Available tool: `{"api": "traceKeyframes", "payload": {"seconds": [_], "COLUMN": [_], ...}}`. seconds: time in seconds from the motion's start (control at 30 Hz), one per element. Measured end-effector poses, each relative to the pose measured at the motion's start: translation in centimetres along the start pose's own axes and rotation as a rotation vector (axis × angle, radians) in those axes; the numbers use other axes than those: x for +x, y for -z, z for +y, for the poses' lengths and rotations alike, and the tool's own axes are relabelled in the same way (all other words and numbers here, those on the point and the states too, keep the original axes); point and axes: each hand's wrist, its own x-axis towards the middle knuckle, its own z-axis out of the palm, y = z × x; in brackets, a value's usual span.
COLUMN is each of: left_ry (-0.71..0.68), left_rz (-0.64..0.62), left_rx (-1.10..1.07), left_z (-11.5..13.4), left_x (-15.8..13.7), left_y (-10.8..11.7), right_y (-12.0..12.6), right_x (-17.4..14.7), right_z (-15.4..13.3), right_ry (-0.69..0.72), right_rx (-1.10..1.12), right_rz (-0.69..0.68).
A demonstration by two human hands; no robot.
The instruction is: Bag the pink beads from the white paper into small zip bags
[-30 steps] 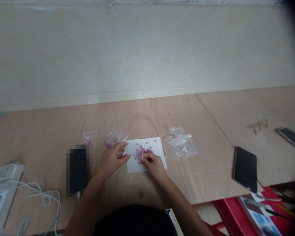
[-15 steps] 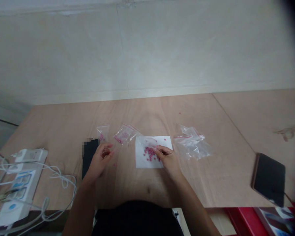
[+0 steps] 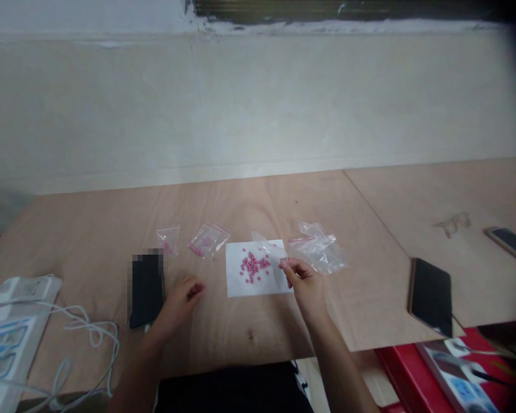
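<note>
Wooden table (image 3: 370,310): we are sitting at its near edge; a wall is rising behind it.
White power strip (image 3: 26,338): lying at far left, a cable looping beside it.
White sheet (image 3: 236,287): lying flat between our 2 hands.
Right hand (image 3: 303,281): we are clamping thumb and finger on a clear bag (image 3: 270,247), which is reaching over the sheet.
Left hand (image 3: 183,298): fingers are curling near a black device (image 3: 146,292); we are not managing to tell whether the tips are meeting.
Loose bags (image 3: 320,249): heaping just right of the sheet.
Pink beads (image 3: 253,264): clustering on the sheet, some scattering around.
</note>
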Motion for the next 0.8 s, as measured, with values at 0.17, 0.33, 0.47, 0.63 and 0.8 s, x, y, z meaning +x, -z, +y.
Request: {"api": "traceKeyframes", "payload": {"seconds": [0.17, 0.33, 0.47, 0.63, 0.8], "left_ry": [-0.128, -0.206, -0.172, -0.085, -0.021], "left_rz": [-0.077, -0.077, -0.073, 0.052, 0.103], "left_rx": [-0.074, -0.147, -0.19, -0.405, -0.514], "left_z": [4.3, 5.8, 4.9, 4.3, 4.9], "left_x": [3.3, 5.5, 5.2, 3.7, 1.8], "left_y": [-2.9, -5.1, -4.7, -2.8, -1.2], "right_y": [0.6, 0.5, 0.3, 0.1, -0.3], "right_x": [-0.1, 0.3, 0.1, -1.4, -3.2], "right_z": [0.1, 0.1, -0.1, -1.4, -2.7], "right_ry": [-0.006, 0.012, 0.013, 0.044, 0.076], "right_rx": [-0.036, -0.016, 0.038, 0.065, 0.058], "right_rz": [0.022, 0.011, -0.026, -0.137, -0.196]}}
